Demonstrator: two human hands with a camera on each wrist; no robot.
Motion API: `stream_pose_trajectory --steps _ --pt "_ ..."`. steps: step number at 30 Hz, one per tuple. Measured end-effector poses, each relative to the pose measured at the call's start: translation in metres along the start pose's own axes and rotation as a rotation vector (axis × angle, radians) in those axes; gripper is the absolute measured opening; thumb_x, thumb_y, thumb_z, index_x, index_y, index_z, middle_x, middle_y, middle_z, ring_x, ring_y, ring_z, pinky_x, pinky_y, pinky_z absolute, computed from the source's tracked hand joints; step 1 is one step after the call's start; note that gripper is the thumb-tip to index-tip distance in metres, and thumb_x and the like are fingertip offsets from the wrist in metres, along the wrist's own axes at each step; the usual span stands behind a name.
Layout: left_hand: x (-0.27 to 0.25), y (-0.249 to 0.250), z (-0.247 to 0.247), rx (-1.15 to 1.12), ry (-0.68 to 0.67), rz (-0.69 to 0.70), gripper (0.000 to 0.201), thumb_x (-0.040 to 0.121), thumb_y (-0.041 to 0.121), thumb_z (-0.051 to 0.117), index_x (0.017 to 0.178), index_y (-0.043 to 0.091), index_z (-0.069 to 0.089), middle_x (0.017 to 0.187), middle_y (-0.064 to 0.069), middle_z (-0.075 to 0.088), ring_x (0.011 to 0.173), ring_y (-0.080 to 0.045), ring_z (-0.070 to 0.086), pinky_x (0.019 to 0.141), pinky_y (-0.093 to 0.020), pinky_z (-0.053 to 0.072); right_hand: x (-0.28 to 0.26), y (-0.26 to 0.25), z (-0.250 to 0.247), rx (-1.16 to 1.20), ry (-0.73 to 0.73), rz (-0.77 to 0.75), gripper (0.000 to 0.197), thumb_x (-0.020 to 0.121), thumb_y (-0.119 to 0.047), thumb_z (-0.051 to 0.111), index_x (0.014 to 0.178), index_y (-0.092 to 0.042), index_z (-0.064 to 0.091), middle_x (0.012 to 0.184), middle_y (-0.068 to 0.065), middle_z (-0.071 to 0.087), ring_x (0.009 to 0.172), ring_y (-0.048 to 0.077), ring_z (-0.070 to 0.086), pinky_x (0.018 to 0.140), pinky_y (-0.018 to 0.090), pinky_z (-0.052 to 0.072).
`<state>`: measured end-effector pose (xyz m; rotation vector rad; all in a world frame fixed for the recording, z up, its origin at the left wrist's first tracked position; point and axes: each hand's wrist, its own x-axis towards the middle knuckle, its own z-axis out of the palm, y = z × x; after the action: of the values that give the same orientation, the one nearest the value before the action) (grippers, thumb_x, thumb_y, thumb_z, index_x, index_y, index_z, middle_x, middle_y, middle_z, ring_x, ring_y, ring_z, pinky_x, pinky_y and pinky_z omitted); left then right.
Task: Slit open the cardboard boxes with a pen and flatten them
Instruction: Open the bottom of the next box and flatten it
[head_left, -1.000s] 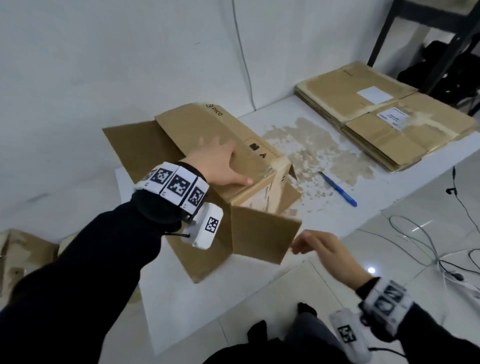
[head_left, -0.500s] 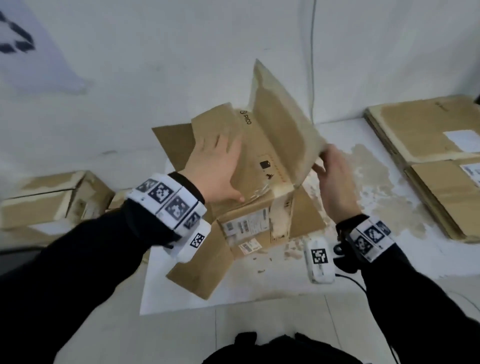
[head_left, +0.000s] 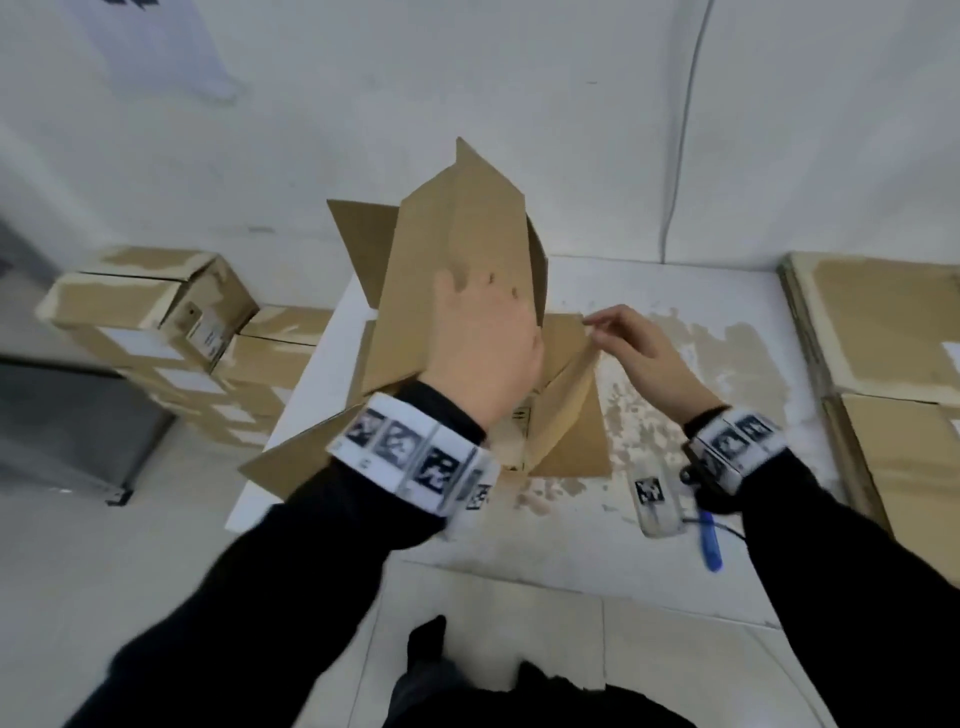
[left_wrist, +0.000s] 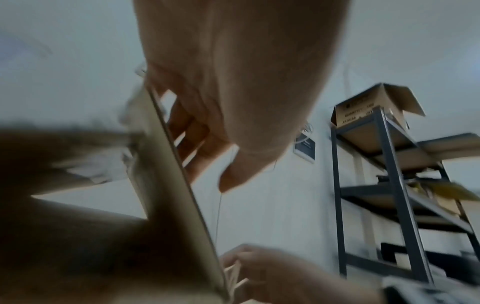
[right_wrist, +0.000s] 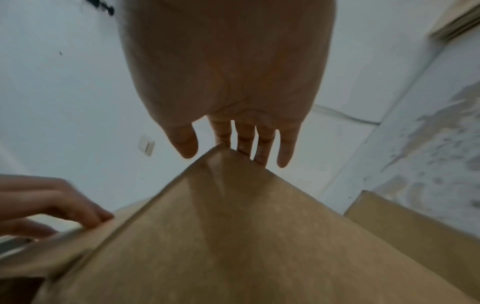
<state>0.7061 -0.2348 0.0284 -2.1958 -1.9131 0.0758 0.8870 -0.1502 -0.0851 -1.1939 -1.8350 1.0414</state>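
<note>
An opened brown cardboard box (head_left: 457, 249) stands partly collapsed on the white table (head_left: 571, 545), its flaps splayed out. My left hand (head_left: 483, 312) presses flat against its tall front panel; in the left wrist view the fingers (left_wrist: 189, 135) lie straight along the panel's edge (left_wrist: 176, 164). My right hand (head_left: 592, 330) touches the corner of a lower right flap (head_left: 566, 395) with straight fingers (right_wrist: 259, 148); the thumb (right_wrist: 184, 144) stays off the corner (right_wrist: 221, 150). A blue pen (head_left: 710, 543) lies on the table below my right wrist.
Flattened boxes (head_left: 893, 332) are stacked on the table's right end. Several closed boxes (head_left: 150, 317) are piled left of the table beside a grey cabinet (head_left: 67, 426). A metal shelf rack (left_wrist: 389, 185) stands to the right. The wall is right behind the box.
The box has been tipped up taller under my left hand. My right hand has left the raised flap and dropped to a lower flap's corner. The pen is in view again.
</note>
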Motion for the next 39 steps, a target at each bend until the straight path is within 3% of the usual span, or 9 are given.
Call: stream_pose_trajectory --steps 4,8,13,16,21,26,31,35,39 --pt "0.010 0.035 0.030 0.131 -0.052 -0.127 0.063 0.092 0.056 0.030 0.126 0.007 0.049 0.134 -0.018 0.044 0.130 -0.038 0.029 0.107 -0.067 0.011 -0.087 0.007 -0.012 -0.071 0.013 -0.099 0.020 0.084 -0.022 0.048 0.099 -0.029 0.059 0.097 -0.011 0.062 0.089 0.009 0.059 0.076 0.029 0.049" --pt "0.009 0.033 0.051 0.185 -0.004 -0.082 0.087 0.084 0.067 0.024 0.147 0.008 0.028 0.155 -0.021 0.019 0.144 -0.043 0.006 0.111 -0.065 -0.005 -0.136 -0.003 -0.005 0.083 -0.239 -0.023 0.037 0.089 -0.038 0.049 0.123 -0.024 0.056 0.110 -0.008 0.061 0.099 0.015 0.058 0.077 0.030 0.053" --pt "-0.021 0.014 0.053 0.088 0.053 -0.019 0.079 0.079 0.058 0.035 0.140 0.008 0.041 0.151 -0.019 0.030 0.143 -0.039 0.017 0.110 -0.064 -0.004 -0.061 0.005 -0.042 -0.047 -0.218 0.061 0.030 0.098 -0.037 0.042 0.125 -0.029 0.055 0.128 -0.008 0.050 0.112 0.010 0.056 0.089 0.037 0.054" --pt "-0.043 0.008 0.057 0.040 0.068 0.027 0.074 0.074 0.052 0.041 0.132 0.007 0.053 0.145 -0.019 0.042 0.140 -0.038 0.028 0.111 -0.064 0.005 0.001 0.005 -0.030 -0.183 -0.345 0.042 0.038 0.094 -0.045 0.044 0.132 -0.045 0.043 0.154 -0.006 0.013 0.142 0.015 0.022 0.108 0.034 0.032" --pt "-0.054 -0.011 0.065 -0.044 0.172 0.096 0.055 0.070 0.044 0.053 0.114 0.013 0.066 0.134 -0.010 0.055 0.133 -0.031 0.042 0.111 -0.060 0.015 0.060 0.001 0.045 -0.334 -0.413 0.025 0.064 0.095 -0.034 0.052 0.150 -0.025 0.020 0.157 0.004 -0.021 0.146 0.020 -0.007 0.118 0.039 0.011" --pt "-0.055 -0.015 0.074 -0.066 0.265 0.121 0.043 0.069 0.040 0.055 0.102 0.017 0.070 0.130 -0.006 0.059 0.131 -0.027 0.046 0.111 -0.058 0.019 0.057 0.019 0.055 -0.361 -0.142 0.037 0.056 0.099 -0.019 0.044 0.149 -0.005 0.022 0.159 0.011 0.004 0.144 0.022 0.015 0.113 0.027 0.017" --pt "-0.057 -0.021 0.082 -0.099 0.349 0.142 0.039 0.071 0.038 0.054 0.101 0.019 0.070 0.129 -0.003 0.060 0.131 -0.024 0.046 0.112 -0.055 0.020 0.068 0.057 -0.013 -0.304 0.099 0.164 0.049 0.092 -0.007 0.037 0.137 -0.023 0.049 0.141 0.008 0.045 0.101 0.016 0.052 0.088 0.024 0.046" --pt "-0.047 -0.022 0.084 -0.092 0.370 0.155 0.039 0.072 0.042 0.054 0.099 0.019 0.070 0.127 -0.003 0.061 0.130 -0.024 0.047 0.111 -0.055 0.020 0.079 0.069 -0.033 -0.296 -0.014 0.310 0.040 0.095 -0.026 0.046 0.135 -0.026 0.049 0.152 0.010 0.026 0.135 0.025 0.037 0.110 0.046 0.033" --pt "-0.018 -0.019 0.086 -0.074 0.343 0.176 0.046 0.081 0.050 0.049 0.109 0.018 0.067 0.129 -0.003 0.060 0.130 -0.025 0.046 0.111 -0.054 0.017 0.000 0.025 -0.004 0.092 0.010 0.234 0.055 0.089 -0.064 0.037 0.126 -0.027 0.055 0.136 -0.002 0.048 0.124 0.017 0.047 0.104 0.039 0.041"
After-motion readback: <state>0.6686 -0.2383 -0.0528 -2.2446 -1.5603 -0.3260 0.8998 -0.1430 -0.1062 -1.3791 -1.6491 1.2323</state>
